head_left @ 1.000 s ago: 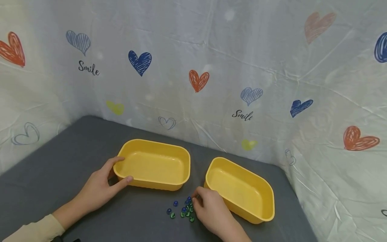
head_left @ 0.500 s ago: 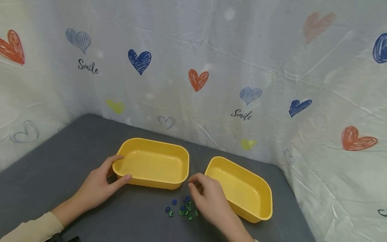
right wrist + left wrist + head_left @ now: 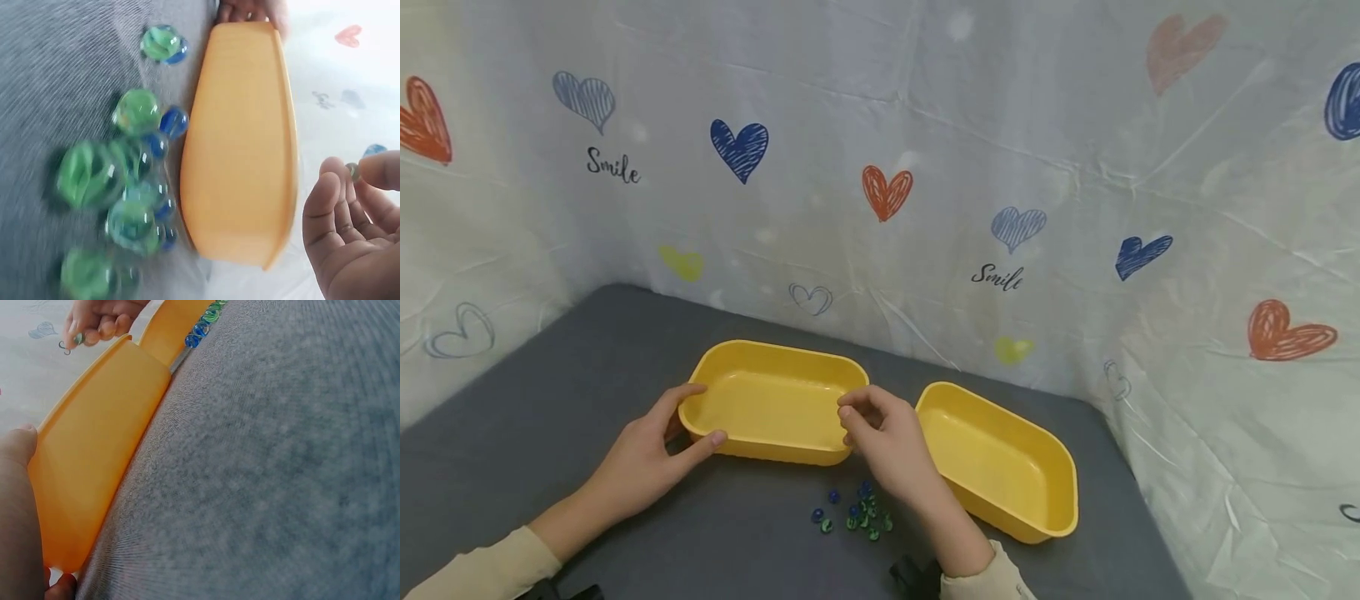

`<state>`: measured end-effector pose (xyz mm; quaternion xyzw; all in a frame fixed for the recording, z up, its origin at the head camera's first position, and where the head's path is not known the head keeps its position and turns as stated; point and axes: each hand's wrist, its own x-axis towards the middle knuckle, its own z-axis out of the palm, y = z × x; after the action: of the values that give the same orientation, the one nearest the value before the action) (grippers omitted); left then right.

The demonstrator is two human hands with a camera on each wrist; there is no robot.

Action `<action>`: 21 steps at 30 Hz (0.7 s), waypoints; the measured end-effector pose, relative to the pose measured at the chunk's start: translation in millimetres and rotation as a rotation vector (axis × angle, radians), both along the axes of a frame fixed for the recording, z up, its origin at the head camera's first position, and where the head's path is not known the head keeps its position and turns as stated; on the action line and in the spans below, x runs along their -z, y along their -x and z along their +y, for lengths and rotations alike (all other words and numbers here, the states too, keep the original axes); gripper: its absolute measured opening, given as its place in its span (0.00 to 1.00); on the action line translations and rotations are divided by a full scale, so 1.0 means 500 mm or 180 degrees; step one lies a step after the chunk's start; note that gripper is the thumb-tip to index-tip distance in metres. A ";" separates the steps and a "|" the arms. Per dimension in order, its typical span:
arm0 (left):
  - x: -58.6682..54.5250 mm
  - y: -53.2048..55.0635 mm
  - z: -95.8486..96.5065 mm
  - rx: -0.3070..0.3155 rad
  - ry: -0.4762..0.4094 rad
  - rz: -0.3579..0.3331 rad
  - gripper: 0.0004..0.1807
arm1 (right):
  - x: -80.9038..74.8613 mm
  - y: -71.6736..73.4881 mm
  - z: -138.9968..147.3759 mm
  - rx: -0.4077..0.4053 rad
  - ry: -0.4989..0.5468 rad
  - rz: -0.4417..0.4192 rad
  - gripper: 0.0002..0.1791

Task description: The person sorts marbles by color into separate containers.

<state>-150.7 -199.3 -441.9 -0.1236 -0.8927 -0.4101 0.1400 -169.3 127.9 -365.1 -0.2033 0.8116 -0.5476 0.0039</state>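
My left hand (image 3: 638, 468) grips the left end of a yellow plastic tub (image 3: 763, 408), thumb at the near rim and fingers at the far side. Over that tub's right end, my right hand (image 3: 891, 446) pinches a small green glass marble (image 3: 79, 339) between thumb and fingertips. The marble (image 3: 354, 172) also shows in the right wrist view, raised above the rim. Several green marbles (image 3: 87, 175) and blue marbles (image 3: 174, 122) lie on the grey cloth in front of the tub. No marble shows on the visible floor of the tub.
A second yellow tub (image 3: 1000, 467) stands to the right, angled, close to my right forearm. Grey cloth (image 3: 737, 533) covers the table. Behind it hangs a white curtain (image 3: 820, 100) printed with hearts.
My right hand has risen from the marbles and moved up and left to the left tub's right end, carrying a marble. The left hand keeps its grip on the tub.
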 end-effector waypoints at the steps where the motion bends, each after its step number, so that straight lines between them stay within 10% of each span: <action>1: 0.002 -0.001 0.001 0.0000 -0.0007 -0.0005 0.40 | 0.003 0.003 -0.004 -0.0023 0.0045 -0.0050 0.08; 21: 0.002 0.006 -0.004 0.0045 0.0019 -0.0045 0.41 | 0.027 0.021 -0.014 0.0040 0.0003 0.0008 0.14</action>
<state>-153.6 -201.1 -443.0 -0.1275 -0.8940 -0.4093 0.1304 -180.0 120.7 -378.7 -0.1989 0.8127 -0.5477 -0.0007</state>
